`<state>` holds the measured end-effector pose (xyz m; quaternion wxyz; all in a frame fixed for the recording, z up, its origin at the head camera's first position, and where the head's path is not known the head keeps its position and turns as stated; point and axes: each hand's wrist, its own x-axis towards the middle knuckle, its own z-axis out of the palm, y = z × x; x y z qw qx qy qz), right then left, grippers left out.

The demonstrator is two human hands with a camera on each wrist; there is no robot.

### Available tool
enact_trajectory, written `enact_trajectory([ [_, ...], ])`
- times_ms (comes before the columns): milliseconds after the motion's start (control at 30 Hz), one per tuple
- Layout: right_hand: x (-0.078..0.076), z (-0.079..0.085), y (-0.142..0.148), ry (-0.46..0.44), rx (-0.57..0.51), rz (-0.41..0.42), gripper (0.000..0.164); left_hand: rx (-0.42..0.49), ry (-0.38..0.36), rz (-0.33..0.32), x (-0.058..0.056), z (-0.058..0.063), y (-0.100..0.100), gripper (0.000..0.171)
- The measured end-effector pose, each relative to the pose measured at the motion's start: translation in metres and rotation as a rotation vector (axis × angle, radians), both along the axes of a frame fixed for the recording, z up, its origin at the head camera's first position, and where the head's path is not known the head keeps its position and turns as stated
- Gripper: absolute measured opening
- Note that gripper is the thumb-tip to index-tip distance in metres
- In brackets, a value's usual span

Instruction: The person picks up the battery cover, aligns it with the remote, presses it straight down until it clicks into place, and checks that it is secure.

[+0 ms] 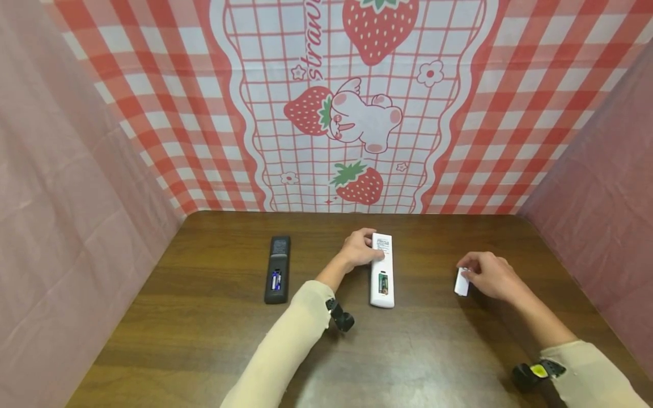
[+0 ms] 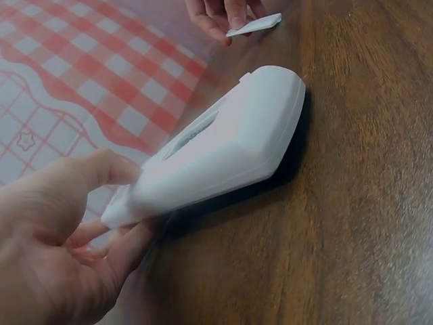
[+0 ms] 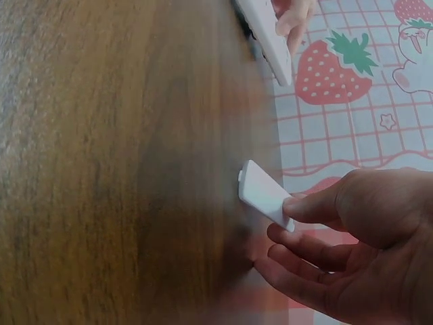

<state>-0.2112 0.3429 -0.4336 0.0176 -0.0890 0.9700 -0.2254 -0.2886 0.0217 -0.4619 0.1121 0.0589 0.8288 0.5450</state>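
Nearest, two pale sleeves reach in over the brown wood-grain table, a dark wrist camera at the left cuff and another, with a yellow patch, at the right; beyond the cuffs, the right hand pinches a small white cover near one end between thumb and fingers, well to the right of the white remote; this remote lies lengthwise away from the person, near the middle of the table, back upward, its battery compartment uncovered at the near end, the contents too small to make out; the left hand grips its farther part from the left, thumb on the upper face, fingers beneath; to the left, apart from that hand, lies a black remote, compartment also uncovered, with blue-and-silver batteries inside; farthest, a red-and-white checked cloth with strawberries hangs behind the table, between pink curtains.
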Motion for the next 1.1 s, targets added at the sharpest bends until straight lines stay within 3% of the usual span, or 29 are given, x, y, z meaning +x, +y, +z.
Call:
enact_trajectory([
  [267, -0.0001, 0.0034, -0.0001, -0.017, -0.017, -0.005, 0.017, 0.061, -0.006, -0.023, 0.0005, -0.0003, 0.0003, 0.075],
  [633, -0.0005, 0.0075, -0.0009, 0.0, -0.031, -0.005, 0.015, 0.094, 0.057, -0.022, -0.0004, 0.0037, -0.0006, 0.077],
  [1100, 0.0006, 0.0096, -0.0003, 0.007, -0.027, -0.005, 0.014, 0.134, 0.037, -0.009, 0.0014, 0.0049, -0.0027, 0.077],
])
